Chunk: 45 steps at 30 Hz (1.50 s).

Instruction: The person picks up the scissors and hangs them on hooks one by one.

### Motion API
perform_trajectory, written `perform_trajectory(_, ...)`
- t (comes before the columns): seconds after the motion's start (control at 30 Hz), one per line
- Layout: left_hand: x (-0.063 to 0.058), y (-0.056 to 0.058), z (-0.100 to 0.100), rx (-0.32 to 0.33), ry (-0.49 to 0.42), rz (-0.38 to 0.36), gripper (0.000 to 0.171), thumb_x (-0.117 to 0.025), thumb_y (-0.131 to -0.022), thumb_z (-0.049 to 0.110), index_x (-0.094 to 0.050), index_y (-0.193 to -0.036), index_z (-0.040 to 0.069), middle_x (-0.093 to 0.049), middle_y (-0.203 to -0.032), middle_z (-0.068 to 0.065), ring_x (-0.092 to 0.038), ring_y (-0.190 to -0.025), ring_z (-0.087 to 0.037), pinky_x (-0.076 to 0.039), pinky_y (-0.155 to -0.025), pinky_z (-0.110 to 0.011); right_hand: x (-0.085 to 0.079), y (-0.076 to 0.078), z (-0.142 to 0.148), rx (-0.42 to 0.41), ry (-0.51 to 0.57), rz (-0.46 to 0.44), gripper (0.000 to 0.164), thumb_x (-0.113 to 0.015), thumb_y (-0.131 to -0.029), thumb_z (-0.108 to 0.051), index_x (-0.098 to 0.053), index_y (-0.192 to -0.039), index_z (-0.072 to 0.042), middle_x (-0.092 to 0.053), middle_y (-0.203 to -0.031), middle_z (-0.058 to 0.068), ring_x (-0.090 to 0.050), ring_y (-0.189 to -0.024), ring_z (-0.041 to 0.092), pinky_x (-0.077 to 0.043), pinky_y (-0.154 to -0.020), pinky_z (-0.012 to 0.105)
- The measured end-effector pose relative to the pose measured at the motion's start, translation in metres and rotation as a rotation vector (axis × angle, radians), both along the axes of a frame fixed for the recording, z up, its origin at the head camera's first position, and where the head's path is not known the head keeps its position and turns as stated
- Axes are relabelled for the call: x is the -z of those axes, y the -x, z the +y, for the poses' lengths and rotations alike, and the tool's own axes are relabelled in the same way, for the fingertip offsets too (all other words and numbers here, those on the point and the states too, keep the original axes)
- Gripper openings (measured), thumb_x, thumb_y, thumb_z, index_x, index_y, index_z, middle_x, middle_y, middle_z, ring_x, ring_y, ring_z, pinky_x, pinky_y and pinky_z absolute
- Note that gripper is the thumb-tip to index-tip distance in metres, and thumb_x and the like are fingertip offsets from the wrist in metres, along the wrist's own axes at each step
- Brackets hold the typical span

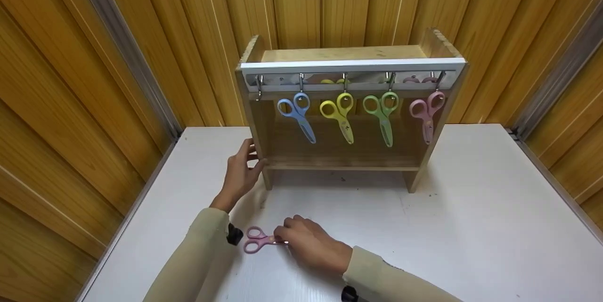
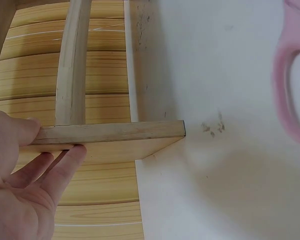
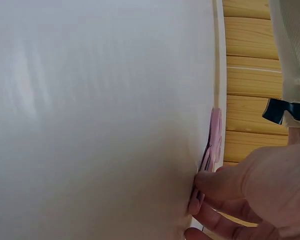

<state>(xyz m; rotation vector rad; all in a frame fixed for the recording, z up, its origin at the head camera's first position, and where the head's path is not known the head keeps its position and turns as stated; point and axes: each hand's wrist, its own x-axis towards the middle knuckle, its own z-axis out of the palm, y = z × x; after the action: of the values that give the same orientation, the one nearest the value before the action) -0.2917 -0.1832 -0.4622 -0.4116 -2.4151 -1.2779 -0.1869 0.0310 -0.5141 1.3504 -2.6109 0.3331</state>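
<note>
My left hand [image 1: 239, 177] grips the left side panel of a wooden rack [image 1: 344, 168]. In the left wrist view the thumb lies on the panel's front edge [image 2: 115, 132] and the fingers bend against its outer face. On the white tabletop in front, my right hand [image 1: 311, 244] pinches the blades of pink scissors [image 1: 265, 240], whose handle loops point left. The right wrist view shows the thumb against these scissors [image 3: 216, 127], low at the table surface. Part of the blades is hidden under the fingers.
From hooks along the rack's top rail hang blue scissors [image 1: 296, 112], yellow scissors [image 1: 340, 113], green scissors [image 1: 382, 114] and another pink pair [image 1: 426, 116]. The leftmost hook [image 1: 259, 89] is bare. Wood-patterned walls [image 1: 297, 5] enclose the white table [image 1: 485, 208] at the back and sides.
</note>
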Motion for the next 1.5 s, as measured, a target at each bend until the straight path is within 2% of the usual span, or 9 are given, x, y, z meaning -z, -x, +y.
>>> perform_trajectory(0.17, 0.000, 0.000, 0.000, 0.006, 0.001, -0.004, 0.047, -0.070, -0.096, 0.002, -0.053, -0.139, 0.011, -0.067, -0.132, -0.019, -0.072, -0.107, -0.031, -0.063, -0.080, -0.047, -0.001, 0.000, -0.003, 0.031, -0.030, -0.014, 0.014, -0.071, -0.092, -0.008, -0.077, -0.096, -0.020, -0.059, -0.079, -0.005, -0.051, -0.068, 0.014, -0.038, -0.054, 0.021)
perform_trajectory(0.43, 0.001, 0.000, -0.001, -0.001, -0.005, -0.013, 0.048, -0.071, -0.096, 0.003, -0.054, -0.139, 0.013, -0.067, -0.132, -0.017, -0.072, -0.107, -0.030, -0.064, -0.079, -0.047, -0.002, 0.001, -0.004, 0.033, -0.050, -0.013, 0.009, -0.073, -0.091, -0.012, -0.077, -0.095, -0.019, -0.059, -0.079, -0.005, -0.050, -0.068, 0.012, -0.039, -0.054, 0.021)
perform_trajectory(0.6, 0.001, -0.001, -0.001, 0.005, -0.012, -0.009, 0.048, -0.071, -0.095, 0.002, -0.054, -0.139, 0.013, -0.067, -0.132, -0.018, -0.072, -0.108, -0.032, -0.063, -0.080, -0.048, -0.010, 0.001, 0.000, 0.029, -0.074, -0.109, 0.011, -0.069, -0.093, -0.007, -0.074, -0.094, -0.017, -0.055, -0.078, -0.004, -0.050, -0.070, 0.012, -0.040, -0.056, 0.021)
perform_trajectory(0.7, 0.000, -0.001, -0.001, 0.005, -0.010, -0.015, 0.048, -0.071, -0.096, 0.003, -0.053, -0.140, 0.013, -0.067, -0.133, -0.018, -0.071, -0.108, -0.032, -0.063, -0.081, -0.049, -0.017, 0.003, 0.005, 0.031, -0.063, -0.170, 0.012, -0.068, -0.093, -0.006, -0.075, -0.090, -0.015, -0.054, -0.077, -0.003, -0.050, -0.071, 0.012, -0.041, -0.057, 0.022)
perform_trajectory(0.8, -0.001, 0.000, -0.001, 0.005, -0.006, -0.018, 0.048, -0.071, -0.096, 0.004, -0.053, -0.140, 0.013, -0.067, -0.134, -0.017, -0.071, -0.109, -0.032, -0.063, -0.081, -0.048, -0.024, 0.007, 0.011, 0.031, -0.048, -0.189, 0.013, -0.069, -0.093, -0.007, -0.078, -0.088, -0.015, -0.055, -0.076, -0.003, -0.050, -0.070, 0.011, -0.043, -0.058, 0.022)
perform_trajectory(1.1, 0.001, 0.001, 0.000, -0.006, 0.016, 0.020, 0.047, -0.073, -0.094, 0.003, -0.055, -0.137, 0.011, -0.069, -0.129, -0.018, -0.073, -0.105, -0.031, -0.064, -0.076, -0.045, -0.047, 0.016, 0.032, 0.040, -0.038, -0.085, 0.011, -0.078, -0.087, -0.005, -0.081, -0.087, -0.015, -0.060, -0.076, -0.003, -0.053, -0.070, 0.013, -0.047, -0.058, 0.023)
perform_trajectory(1.2, 0.002, 0.000, 0.000, -0.004, 0.006, 0.024, 0.047, -0.073, -0.094, 0.002, -0.055, -0.137, 0.011, -0.069, -0.129, -0.018, -0.072, -0.105, -0.032, -0.064, -0.076, -0.046, -0.060, 0.018, 0.038, 0.055, -0.015, -0.090, 0.014, -0.079, -0.086, -0.001, -0.081, -0.090, -0.015, -0.062, -0.079, -0.002, -0.054, -0.073, 0.014, -0.050, -0.060, 0.023)
perform_trajectory(1.33, 0.002, -0.001, 0.000, 0.000, 0.003, 0.023, 0.047, -0.073, -0.094, 0.002, -0.054, -0.137, 0.011, -0.068, -0.130, -0.019, -0.072, -0.105, -0.033, -0.064, -0.077, -0.047, -0.079, 0.020, 0.045, 0.078, 0.019, -0.104, 0.011, -0.079, -0.089, -0.005, -0.081, -0.096, -0.014, -0.064, -0.085, -0.001, -0.054, -0.079, 0.014, -0.053, -0.065, 0.024)
perform_trajectory(1.5, 0.003, 0.001, 0.000, 0.007, -0.012, 0.043, 0.046, -0.073, -0.094, 0.001, -0.055, -0.135, 0.010, -0.069, -0.128, -0.021, -0.073, -0.105, -0.035, -0.063, -0.078, -0.049, -0.101, 0.024, 0.049, 0.106, 0.120, -0.089, 0.009, -0.077, -0.092, -0.010, -0.081, -0.098, -0.015, -0.064, -0.088, -0.002, -0.052, -0.082, 0.014, -0.052, -0.068, 0.027)
